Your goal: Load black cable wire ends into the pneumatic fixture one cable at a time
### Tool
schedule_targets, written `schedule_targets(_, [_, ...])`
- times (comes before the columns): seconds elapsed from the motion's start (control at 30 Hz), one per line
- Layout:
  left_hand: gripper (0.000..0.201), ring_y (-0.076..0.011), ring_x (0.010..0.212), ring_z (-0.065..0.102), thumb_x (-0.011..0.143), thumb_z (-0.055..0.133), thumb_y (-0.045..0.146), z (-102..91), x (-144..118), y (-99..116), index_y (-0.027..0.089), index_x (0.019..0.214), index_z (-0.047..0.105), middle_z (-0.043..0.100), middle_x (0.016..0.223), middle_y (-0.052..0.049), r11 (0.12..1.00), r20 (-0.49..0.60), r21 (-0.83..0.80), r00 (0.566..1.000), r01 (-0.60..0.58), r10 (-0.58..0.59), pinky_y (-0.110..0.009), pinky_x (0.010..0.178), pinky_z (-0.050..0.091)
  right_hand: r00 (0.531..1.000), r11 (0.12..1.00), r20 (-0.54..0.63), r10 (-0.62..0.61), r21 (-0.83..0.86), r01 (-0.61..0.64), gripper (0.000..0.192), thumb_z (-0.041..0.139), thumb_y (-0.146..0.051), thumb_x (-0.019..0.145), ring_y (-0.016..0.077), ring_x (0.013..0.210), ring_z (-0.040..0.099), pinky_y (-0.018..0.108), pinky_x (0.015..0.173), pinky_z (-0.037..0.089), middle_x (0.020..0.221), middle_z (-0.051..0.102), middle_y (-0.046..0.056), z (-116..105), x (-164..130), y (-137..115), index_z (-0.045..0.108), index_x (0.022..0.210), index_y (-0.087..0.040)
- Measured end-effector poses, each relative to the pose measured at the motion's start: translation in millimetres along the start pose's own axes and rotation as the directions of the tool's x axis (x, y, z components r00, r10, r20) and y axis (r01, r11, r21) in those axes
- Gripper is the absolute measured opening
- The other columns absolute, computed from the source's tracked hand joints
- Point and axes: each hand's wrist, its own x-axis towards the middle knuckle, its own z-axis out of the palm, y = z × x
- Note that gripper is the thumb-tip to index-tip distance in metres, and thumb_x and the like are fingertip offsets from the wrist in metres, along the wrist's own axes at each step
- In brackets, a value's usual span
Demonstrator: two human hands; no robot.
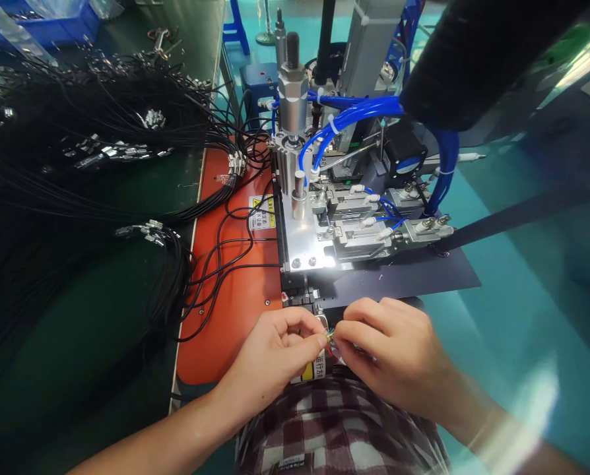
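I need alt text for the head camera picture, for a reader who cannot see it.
Left hand and right hand pinch thin coloured wire ends together before a silver metal machine with blue hoses. Bundles of thin black cables lie left, across an orange mat.

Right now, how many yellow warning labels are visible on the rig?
2. One yellow warning label sits on the orange mat beside the machine's left edge. A second label shows under the left hand, close to the right hand. Others may be hidden.

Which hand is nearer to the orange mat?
The left hand: it overlaps the orange mat's right edge in the picture. The right hand sits further right, past the mat, fingertips meeting the left's.
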Motion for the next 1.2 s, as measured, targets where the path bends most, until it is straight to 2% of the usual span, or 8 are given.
schedule_targets(0.2, [0.018, -0.0026, 0.039, 0.027, 0.075, 0.064, 0.029, 0.1, 0.2, -0.7, 0.015, 0.071, 0.055, 0.039, 0.048, 0.009, 0.999, -0.012, -0.033, 1.000, 0.024, -0.024, -0.017, 0.038, 0.016, 0.994, 0.995, -0.046, -0.098, -0.033, 0.097, 0.014, 0.055, -0.013, 0.087, 0.0129, 0.057, 0.050, 0.031, 0.053, 0.029, 0.071, 0.066, 0.001, 2.1, -4.3, -0.9, 0.063, 0.078, -0.020])
schedule_targets(0.5, [0.015, -0.0021, 0.040, 0.027, 0.076, 0.064, 0.025, -1.3, 0.4, -2.3, 0.014, 0.070, 0.057, 0.039, 0.048, 0.009, 0.996, 0.000, -0.080, 0.999, 0.036, -0.037, -0.017, 0.038, 0.015, 0.999, 0.993, -0.049, 0.016, 0.115, -0.011, 0.010, 0.055, -0.013, 0.088, 0.0147, 0.064, 0.053, 0.030, 0.057, 0.036, 0.075, 0.063, 0.003, 6.2, -9.0, 1.2, 0.059, 0.082, -0.019])
schedule_targets(0.6, [0.016, -0.0025, 0.039, 0.026, 0.077, 0.064, 0.026, -1.5, 0.2, -3.7, 0.014, 0.070, 0.057, 0.036, 0.045, 0.010, 0.997, -0.001, -0.073, 0.999, 0.041, -0.041, -0.017, 0.038, 0.014, 0.995, 0.957, -0.039, 0.097, 0.278, -0.082, 0.011, 0.053, -0.012, 0.087, 0.0137, 0.062, 0.051, 0.028, 0.057, 0.039, 0.072, 0.059, 0.001, 6.0, -5.9, 0.0, 0.058, 0.081, -0.019])
schedule_targets(0.73, [0.016, -0.0025, 0.040, 0.025, 0.077, 0.065, 0.027, -1.5, -0.2, -5.0, 0.014, 0.070, 0.057, 0.037, 0.047, 0.009, 0.996, -0.005, -0.084, 0.999, 0.037, -0.037, -0.017, 0.038, 0.014, 0.956, 0.802, 0.021, 0.292, 0.540, -0.256, 0.014, 0.053, -0.012, 0.085, 0.0122, 0.057, 0.049, 0.025, 0.050, 0.039, 0.069, 0.055, 0.000, 6.1, -0.9, -4.7, 0.057, 0.074, -0.020])
schedule_targets(0.9, [0.017, -0.0024, 0.041, 0.025, 0.075, 0.066, 0.027, -2.1, 0.3, -2.9, 0.013, 0.070, 0.058, 0.038, 0.049, 0.008, 0.996, -0.025, -0.085, 0.999, 0.038, -0.040, -0.017, 0.038, 0.015, 0.768, 0.371, 0.368, 0.524, 0.713, -0.595, 0.009, 0.058, -0.026, 0.084, 0.0107, 0.046, 0.047, 0.023, 0.042, 0.036, 0.058, 0.052, -0.003, 10.8, 0.1, -7.0, 0.061, 0.080, -0.020])
schedule_targets(1.0, [0.018, -0.0023, 0.041, 0.025, 0.075, 0.067, 0.028, -2.0, 0.9, -2.5, 0.013, 0.070, 0.059, 0.039, 0.049, 0.008, 0.997, -0.025, -0.074, 0.999, 0.036, -0.038, -0.017, 0.038, 0.015, 0.703, 0.240, 0.467, 0.536, 0.714, -0.658, 0.014, 0.060, -0.032, 0.081, 0.0100, 0.044, 0.046, 0.022, 0.042, 0.036, 0.053, 0.050, -0.005, 12.6, 1.1, -8.0, 0.062, 0.081, -0.018])
schedule_targets(1.1, [0.019, -0.0027, 0.041, 0.027, 0.075, 0.067, 0.030, -1.0, 0.9, -3.2, 0.013, 0.071, 0.058, 0.039, 0.048, 0.008, 0.998, -0.026, -0.051, 0.999, 0.040, -0.041, -0.017, 0.038, 0.016, 0.716, 0.283, 0.423, 0.555, 0.714, -0.641, 0.015, 0.060, -0.030, 0.082, 0.0096, 0.047, 0.047, 0.022, 0.045, 0.037, 0.058, 0.053, -0.003, 13.9, 1.3, -10.9, 0.060, 0.075, -0.017])
schedule_targets(1.2, [0.022, -0.0033, 0.039, 0.028, 0.074, 0.067, 0.033, 0.2, 0.4, -3.5, 0.014, 0.070, 0.057, 0.038, 0.046, 0.008, 0.999, -0.031, -0.007, 0.998, 0.048, -0.048, -0.017, 0.038, 0.016, 0.787, 0.439, 0.291, 0.544, 0.701, -0.562, 0.015, 0.056, -0.025, 0.086, 0.0096, 0.052, 0.048, 0.023, 0.048, 0.038, 0.066, 0.056, -0.002, 15.7, -0.7, -14.1, 0.058, 0.073, -0.019])
